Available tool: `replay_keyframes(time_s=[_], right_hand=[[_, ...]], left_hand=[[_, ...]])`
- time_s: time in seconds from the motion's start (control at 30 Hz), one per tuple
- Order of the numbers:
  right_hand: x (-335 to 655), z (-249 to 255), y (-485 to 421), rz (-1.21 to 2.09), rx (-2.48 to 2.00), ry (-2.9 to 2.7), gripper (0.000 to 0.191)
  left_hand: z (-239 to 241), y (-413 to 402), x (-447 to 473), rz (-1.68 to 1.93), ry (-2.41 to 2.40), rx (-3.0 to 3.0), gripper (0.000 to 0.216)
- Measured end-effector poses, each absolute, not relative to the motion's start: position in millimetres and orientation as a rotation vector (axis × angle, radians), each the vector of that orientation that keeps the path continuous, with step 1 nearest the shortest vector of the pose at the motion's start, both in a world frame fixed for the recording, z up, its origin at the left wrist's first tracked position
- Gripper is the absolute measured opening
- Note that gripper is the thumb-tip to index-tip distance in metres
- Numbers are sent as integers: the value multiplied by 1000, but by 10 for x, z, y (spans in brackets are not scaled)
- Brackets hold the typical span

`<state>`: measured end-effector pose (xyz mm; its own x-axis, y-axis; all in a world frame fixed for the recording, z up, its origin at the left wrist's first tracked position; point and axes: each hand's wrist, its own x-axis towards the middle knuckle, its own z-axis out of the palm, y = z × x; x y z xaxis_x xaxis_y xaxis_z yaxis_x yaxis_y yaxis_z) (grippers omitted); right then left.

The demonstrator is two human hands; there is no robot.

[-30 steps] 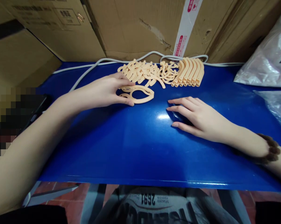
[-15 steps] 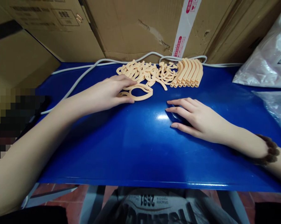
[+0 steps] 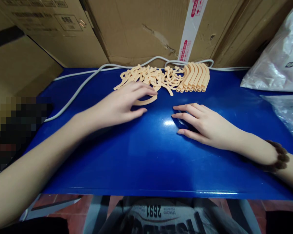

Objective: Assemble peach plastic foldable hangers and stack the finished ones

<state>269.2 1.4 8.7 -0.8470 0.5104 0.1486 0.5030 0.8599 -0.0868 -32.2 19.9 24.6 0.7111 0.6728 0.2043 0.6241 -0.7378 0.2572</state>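
My left hand (image 3: 124, 102) reaches over a peach-coloured folding plastic hanger (image 3: 147, 101) lying on the blue table. Its thumb and fingers are apart, with no grip on the hanger visible, and the palm covers much of that piece. Just behind is a tangled heap of peach hanger parts (image 3: 146, 75), some with small hooks. To the right of the heap, curved hanger arms (image 3: 195, 77) stand side by side in a neat row. My right hand (image 3: 202, 125) rests on the tabletop with its fingers spread, holding nothing.
A white cable (image 3: 83, 84) runs along the back of the blue table (image 3: 146, 159). Cardboard boxes (image 3: 136, 32) stand behind it. At the right lie a stuffed white plastic bag (image 3: 270, 61) and a clear plastic sheet (image 3: 285, 109).
My left hand has shifted right and slightly nearer to me, now covering more of the folding hanger, its thumb away from the hanger's edge. My right hand has stayed put.
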Motion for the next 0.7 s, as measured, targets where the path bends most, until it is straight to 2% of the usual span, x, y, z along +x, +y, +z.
replay_keyframes(time_s=[0.2, 0.7], right_hand=[[2689, 79, 15, 35, -775, -2856, 48], [2647, 92, 43, 70, -797, -2804, 42]], left_hand=[[54, -99, 38, 388, 796, 2846, 51], [-16, -92, 59, 354, 832, 2838, 52]])
